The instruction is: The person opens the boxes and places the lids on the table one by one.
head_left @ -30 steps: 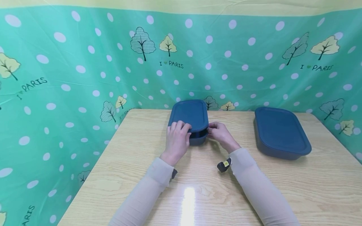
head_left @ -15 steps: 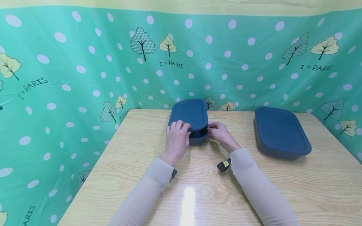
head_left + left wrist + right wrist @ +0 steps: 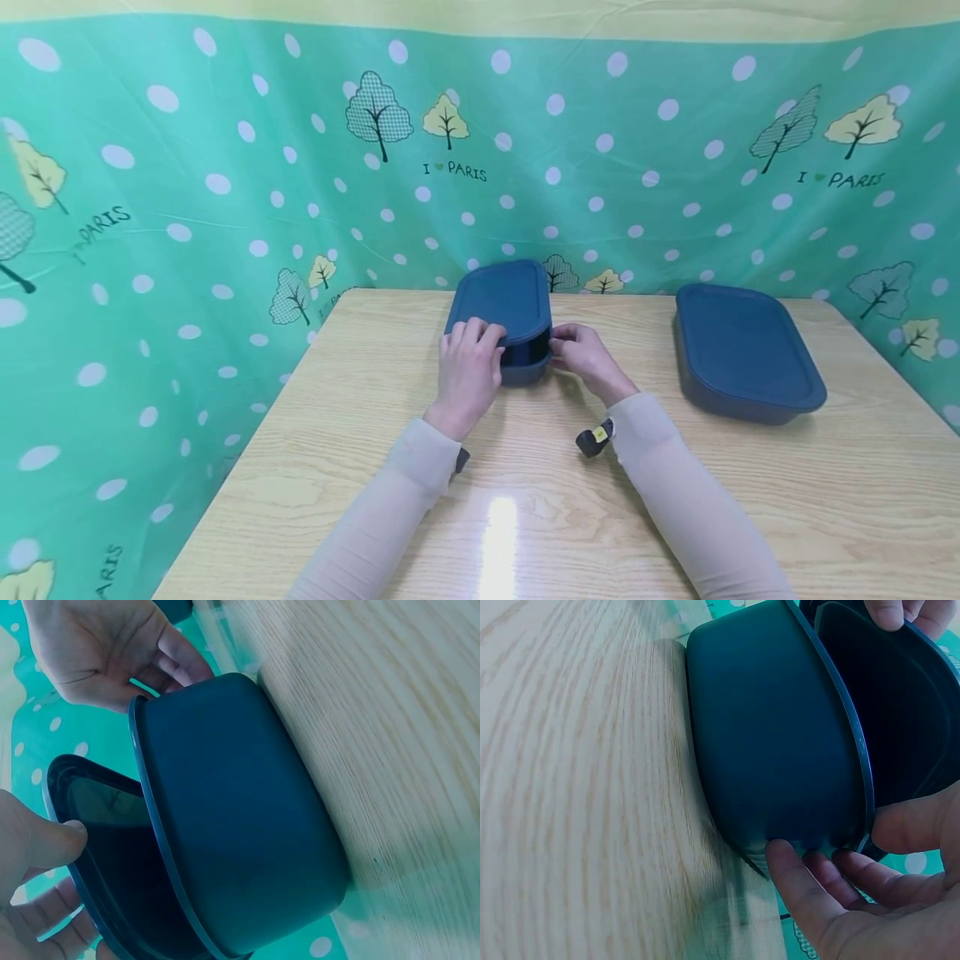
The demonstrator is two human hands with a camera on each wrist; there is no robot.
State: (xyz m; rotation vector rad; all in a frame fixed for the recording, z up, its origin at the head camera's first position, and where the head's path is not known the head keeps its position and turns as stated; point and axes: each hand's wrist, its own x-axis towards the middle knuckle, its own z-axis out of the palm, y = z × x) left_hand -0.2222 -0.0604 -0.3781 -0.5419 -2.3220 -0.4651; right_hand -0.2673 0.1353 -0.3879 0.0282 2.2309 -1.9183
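Note:
A dark blue rectangular food container (image 3: pixel 525 376) stands at the back middle of the table, its lid (image 3: pixel 504 296) tilted up at the near edge. My left hand (image 3: pixel 471 367) pinches the lid's near edge, thumb below and fingers on top; the left wrist view shows this thumb (image 3: pixel 66 844) against the lid's dark underside (image 3: pixel 120 862). At the container's right near corner, my right hand (image 3: pixel 588 358) grips the wall and rim. In the right wrist view its fingertips (image 3: pixel 784 855) lie on the outer wall, with the thumb at the rim. The container's inside looks dark; its contents cannot be made out.
A second, larger blue container (image 3: pixel 750 350) with its lid on stands to the right on the wooden table (image 3: pixel 360 400). A green dotted curtain (image 3: pixel 600 167) hangs close behind the table and along its left side.
The lid's near edge has risen slightly, widening the dark gap above the container's rim. Both hands keep their grips, and the container stays in place.

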